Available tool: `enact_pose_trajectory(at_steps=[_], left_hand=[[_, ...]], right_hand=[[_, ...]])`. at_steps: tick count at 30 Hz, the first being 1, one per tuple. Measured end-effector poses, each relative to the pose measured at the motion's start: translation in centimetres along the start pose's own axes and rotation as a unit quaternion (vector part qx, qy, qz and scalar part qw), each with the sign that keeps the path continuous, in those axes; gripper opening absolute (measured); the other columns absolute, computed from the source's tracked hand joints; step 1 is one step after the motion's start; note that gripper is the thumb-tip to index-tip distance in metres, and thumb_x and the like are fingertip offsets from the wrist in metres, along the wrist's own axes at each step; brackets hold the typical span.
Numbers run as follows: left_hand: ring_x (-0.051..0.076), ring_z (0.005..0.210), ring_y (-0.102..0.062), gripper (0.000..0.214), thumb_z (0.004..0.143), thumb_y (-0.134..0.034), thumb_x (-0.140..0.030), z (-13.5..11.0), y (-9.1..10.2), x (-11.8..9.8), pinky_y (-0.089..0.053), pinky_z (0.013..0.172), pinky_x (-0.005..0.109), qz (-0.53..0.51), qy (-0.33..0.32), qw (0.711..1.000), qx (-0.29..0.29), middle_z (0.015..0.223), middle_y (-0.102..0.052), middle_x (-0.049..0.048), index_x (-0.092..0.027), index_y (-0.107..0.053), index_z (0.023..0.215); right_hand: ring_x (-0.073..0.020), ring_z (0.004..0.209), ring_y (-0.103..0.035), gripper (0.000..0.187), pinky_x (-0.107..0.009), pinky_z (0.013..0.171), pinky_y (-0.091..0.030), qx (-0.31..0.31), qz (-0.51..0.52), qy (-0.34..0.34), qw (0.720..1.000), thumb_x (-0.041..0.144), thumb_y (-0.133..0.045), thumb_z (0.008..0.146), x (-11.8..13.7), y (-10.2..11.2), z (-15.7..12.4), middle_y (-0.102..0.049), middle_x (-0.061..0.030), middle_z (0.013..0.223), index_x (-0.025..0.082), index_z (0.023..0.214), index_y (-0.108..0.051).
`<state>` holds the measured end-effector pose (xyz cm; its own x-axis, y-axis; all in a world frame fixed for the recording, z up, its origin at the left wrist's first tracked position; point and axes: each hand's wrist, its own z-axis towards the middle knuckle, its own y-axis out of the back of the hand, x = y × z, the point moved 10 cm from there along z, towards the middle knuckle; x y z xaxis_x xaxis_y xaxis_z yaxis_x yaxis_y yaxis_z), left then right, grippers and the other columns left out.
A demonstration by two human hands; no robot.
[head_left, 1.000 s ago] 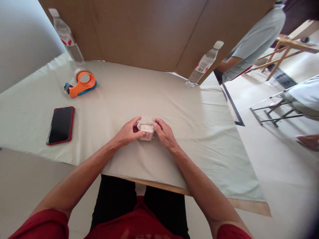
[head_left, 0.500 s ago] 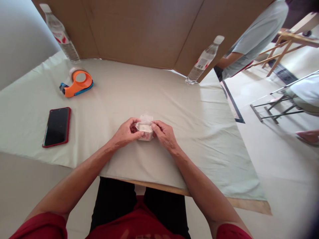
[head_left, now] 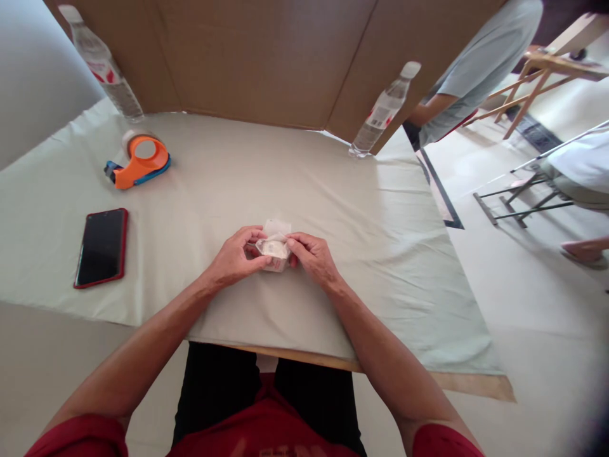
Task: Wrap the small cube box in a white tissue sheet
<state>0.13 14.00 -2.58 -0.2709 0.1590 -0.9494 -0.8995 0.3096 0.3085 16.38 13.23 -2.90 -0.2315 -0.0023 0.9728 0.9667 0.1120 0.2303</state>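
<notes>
A small white packet in clear wrapping (head_left: 275, 247) rests on the pale tablecloth (head_left: 361, 254) just in front of me. My left hand (head_left: 234, 259) grips its left side with bent fingers and thumb. My right hand (head_left: 311, 256) pinches its right side the same way. Both hands sit low on the cloth, and their fingers hide part of the packet. A flap of the wrapper sticks up behind the packet.
A red-cased phone (head_left: 101, 247) lies at the left. An orange tape dispenser (head_left: 139, 162) sits further back. Two water bottles (head_left: 101, 62) (head_left: 380, 111) stand against a brown cardboard screen (head_left: 266, 57). Another person's sleeve (head_left: 469, 70) and wooden furniture (head_left: 547, 70) are to the right.
Both hands stay closed on the packet and shift only slightly on it. The camera has tilted a little, so everything on the table sits slightly left and lower in view.
</notes>
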Motion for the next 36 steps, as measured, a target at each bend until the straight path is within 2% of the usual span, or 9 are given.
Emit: enact_pose_trajectory(at_steps=[7,10,15,23,27,30,33,36], left_hand=[[0.025,0.106,-0.066,0.051,0.072,-0.072,-0.039,0.1,-0.6,-0.1,-0.057,0.089,0.039,0.002,0.004,0.999,0.048,0.135,-0.059,0.0154,-0.016,-0.065,0.118],[0.024,0.105,-0.066,0.047,0.073,-0.072,-0.037,0.2,-0.9,0.1,-0.057,0.089,0.038,0.003,0.003,0.998,0.065,0.131,-0.061,0.0135,-0.018,-0.067,0.116],[0.023,0.106,-0.064,0.041,0.071,-0.075,-0.036,0.2,-1.0,-0.2,-0.056,0.09,0.037,-0.002,-0.024,0.996,0.081,0.133,-0.057,0.0129,-0.019,-0.069,0.108],[0.024,0.108,-0.064,0.041,0.072,-0.078,-0.035,-0.3,-1.2,-0.3,-0.055,0.092,0.038,0.009,-0.026,0.994,0.105,0.137,-0.054,0.0119,-0.021,-0.069,0.11],[0.023,0.1,-0.066,0.065,0.073,-0.079,-0.037,-0.5,-1.5,0.2,-0.056,0.086,0.037,-0.011,0.008,0.993,0.114,0.121,-0.063,0.0116,-0.021,-0.057,0.132],[0.025,0.111,-0.062,0.063,0.075,-0.078,-0.038,-0.4,-1.5,-0.6,-0.055,0.091,0.037,0.009,-0.03,0.993,0.118,0.126,-0.06,0.0112,-0.024,-0.06,0.134],[0.025,0.117,-0.06,0.051,0.078,-0.074,-0.037,-0.3,-1.4,-1.0,-0.053,0.094,0.036,0.041,-0.055,0.991,0.117,0.131,-0.058,0.0102,-0.026,-0.067,0.128],[0.025,0.115,-0.061,0.048,0.077,-0.075,-0.036,-0.2,-1.2,-0.7,-0.054,0.093,0.035,0.056,-0.049,0.991,0.108,0.135,-0.057,0.0104,-0.025,-0.069,0.123]], right_hand=[[-0.0113,0.049,-0.053,0.034,-0.026,0.055,-0.044,0.014,0.021,-0.008,1.0,0.043,-0.055,0.087,0.2,-0.5,0.0,-0.059,0.0028,0.059,0.017,0.097,-0.075],[-0.0112,0.048,-0.052,0.033,-0.026,0.053,-0.044,-0.004,0.038,-0.017,0.999,0.043,-0.058,0.085,-0.1,-0.3,0.0,-0.059,0.0029,0.058,0.017,0.095,-0.076],[-0.0106,0.047,-0.05,0.028,-0.025,0.05,-0.041,-0.037,0.053,-0.03,0.997,0.041,-0.062,0.082,-0.4,0.0,-0.1,-0.058,0.0024,0.057,0.017,0.082,-0.075],[-0.0115,0.045,-0.05,0.031,-0.025,0.049,-0.04,0.051,0.027,-0.03,0.998,0.043,-0.059,0.086,0.4,-1.7,-0.2,-0.055,0.0033,0.051,0.018,0.084,-0.075],[-0.0113,0.046,-0.052,0.032,-0.024,0.049,-0.042,0.08,0.02,-0.026,0.996,0.044,-0.058,0.086,0.5,-1.8,0.1,-0.06,0.0022,0.056,0.018,0.084,-0.075],[-0.012,0.048,-0.053,0.032,-0.025,0.051,-0.044,0.09,0.011,-0.021,0.996,0.045,-0.058,0.086,0.6,-2.0,0.1,-0.059,0.0024,0.054,0.018,0.082,-0.075],[-0.0138,0.053,-0.056,0.032,-0.026,0.053,-0.045,0.058,-0.015,-0.005,0.998,0.045,-0.058,0.087,0.9,-1.7,0.1,-0.062,0.0005,0.059,0.018,0.081,-0.075],[-0.0163,0.07,-0.062,0.03,-0.028,0.061,-0.048,-0.011,-0.043,0.056,0.997,0.043,-0.061,0.086,1.9,-0.3,0.1,-0.071,-0.0056,0.084,0.018,0.078,-0.074]])
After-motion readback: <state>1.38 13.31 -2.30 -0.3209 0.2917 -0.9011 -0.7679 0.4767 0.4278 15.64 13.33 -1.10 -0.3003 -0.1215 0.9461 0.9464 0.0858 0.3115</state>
